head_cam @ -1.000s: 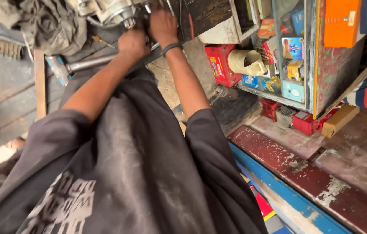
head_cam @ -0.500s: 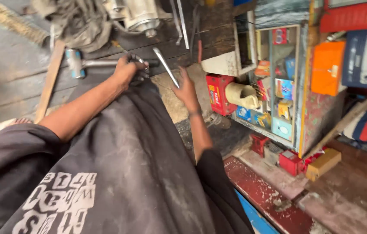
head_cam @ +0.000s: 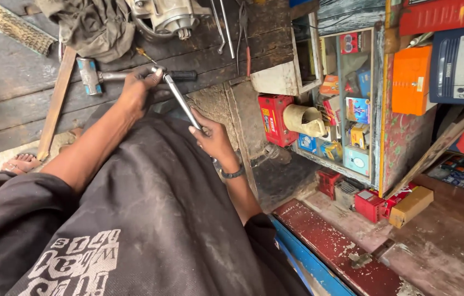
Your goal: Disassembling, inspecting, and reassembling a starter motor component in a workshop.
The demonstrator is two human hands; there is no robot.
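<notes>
My left hand [head_cam: 136, 90] grips the upper end of a long shiny metal rod [head_cam: 181, 101], a wrench handle, near the edge of the dark wooden bench [head_cam: 1, 77]. My right hand [head_cam: 214, 138], with a dark band on the wrist, holds the rod's lower end. The rod slants from upper left to lower right above my lap. A hammer [head_cam: 100, 77] with a black grip lies on the bench just beyond my left hand. A metal motor-like part [head_cam: 169, 16] sits at the bench's far edge.
A grey rag [head_cam: 92, 24] and a wire brush [head_cam: 10, 24] lie on the bench. A wooden slat [head_cam: 56, 101] leans at left. A glass-fronted cabinet [head_cam: 347, 98] of small boxes stands right, with a red box [head_cam: 273, 118] and a red-and-blue step [head_cam: 330, 252].
Both hands came off the motor-like part and drew back toward my body, now holding the metal rod. The view has tilted, showing more of the bench and cabinet.
</notes>
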